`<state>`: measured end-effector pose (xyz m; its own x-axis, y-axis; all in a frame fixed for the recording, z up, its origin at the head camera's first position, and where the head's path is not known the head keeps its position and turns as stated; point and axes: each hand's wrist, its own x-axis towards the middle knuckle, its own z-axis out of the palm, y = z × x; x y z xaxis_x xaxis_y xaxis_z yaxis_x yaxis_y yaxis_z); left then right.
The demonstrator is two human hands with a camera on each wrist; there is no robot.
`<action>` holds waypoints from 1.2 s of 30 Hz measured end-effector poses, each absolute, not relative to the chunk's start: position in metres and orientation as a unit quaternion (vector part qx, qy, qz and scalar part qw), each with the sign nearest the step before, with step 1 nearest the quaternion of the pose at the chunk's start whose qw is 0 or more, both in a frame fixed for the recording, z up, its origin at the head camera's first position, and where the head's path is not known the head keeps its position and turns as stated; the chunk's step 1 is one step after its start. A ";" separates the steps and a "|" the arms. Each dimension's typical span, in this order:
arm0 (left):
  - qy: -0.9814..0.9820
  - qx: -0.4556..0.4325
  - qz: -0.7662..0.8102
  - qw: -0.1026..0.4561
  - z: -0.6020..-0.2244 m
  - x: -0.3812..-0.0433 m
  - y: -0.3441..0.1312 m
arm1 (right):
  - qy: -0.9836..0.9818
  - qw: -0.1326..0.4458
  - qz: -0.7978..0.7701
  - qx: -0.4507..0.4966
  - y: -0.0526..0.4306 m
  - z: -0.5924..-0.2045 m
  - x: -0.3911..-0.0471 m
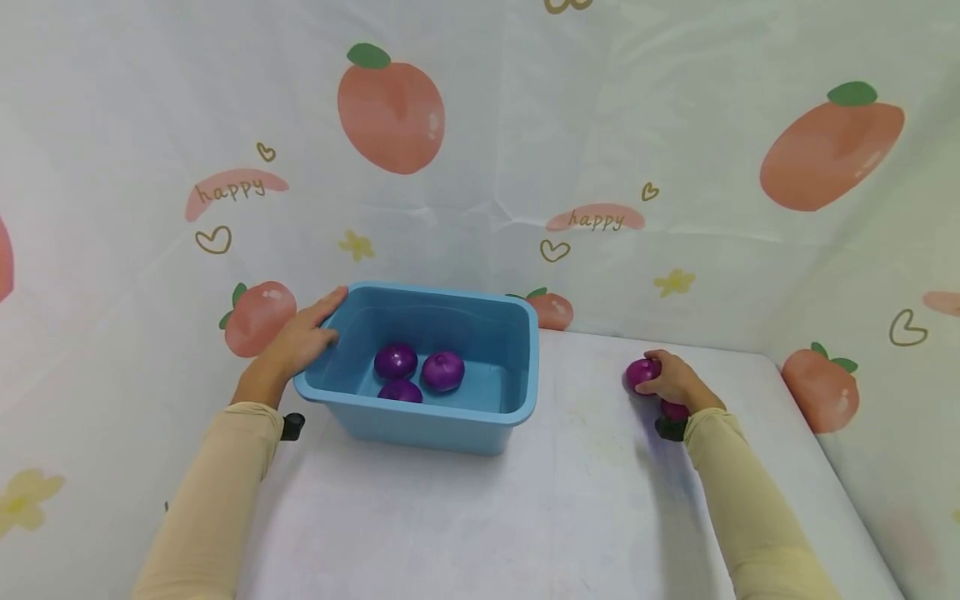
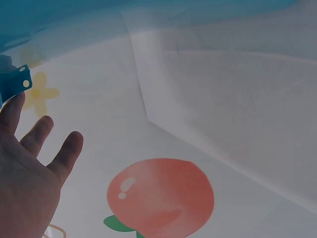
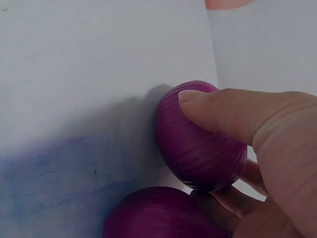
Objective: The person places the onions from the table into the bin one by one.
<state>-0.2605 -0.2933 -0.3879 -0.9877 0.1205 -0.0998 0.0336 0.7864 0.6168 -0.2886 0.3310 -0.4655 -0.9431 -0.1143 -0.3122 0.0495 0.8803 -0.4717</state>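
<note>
Purple onion point(image 3: 190, 148), right hand point(image 1: 677, 382) pinching | onions point(image 1: 443, 372) in bin point(image 1: 427, 435): head only | left hand point(image 1: 296, 342): rim point(image 1: 532, 362) grip unclear

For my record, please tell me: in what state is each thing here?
Blue bin: upright, uncovered
Three purple onions: inside the bin
Fourth onion: held in right hand
Fifth onion: on table, beside the fourth
Left hand: on the bin's rim
Printed backdrop: hanging, lightly creased

Three purple onions point(image 1: 443, 372) in blue bin point(image 1: 420, 431), two outside
</note>
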 end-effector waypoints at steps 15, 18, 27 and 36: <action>0.941 0.038 0.328 0.076 -0.387 -0.259 -0.293 | 0.949 0.106 -0.296 -0.038 0.326 -0.453 -0.283; 0.940 0.040 0.331 0.073 -0.387 -0.259 -0.293 | 0.941 0.080 -0.324 -0.049 0.323 -0.443 -0.282; 0.942 0.041 0.324 0.073 -0.386 -0.260 -0.293 | 0.918 0.039 -0.385 -0.089 0.305 -0.397 -0.282; 0.941 0.037 0.327 0.075 -0.386 -0.259 -0.291 | 0.906 0.018 -0.405 -0.126 0.273 -0.350 -0.278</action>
<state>-0.2585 -0.2913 -0.3860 -0.9858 0.1194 -0.1176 0.0209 0.7840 0.6204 -0.2777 0.2734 -0.3503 -0.9678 -0.2423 0.0682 -0.2124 0.6407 -0.7378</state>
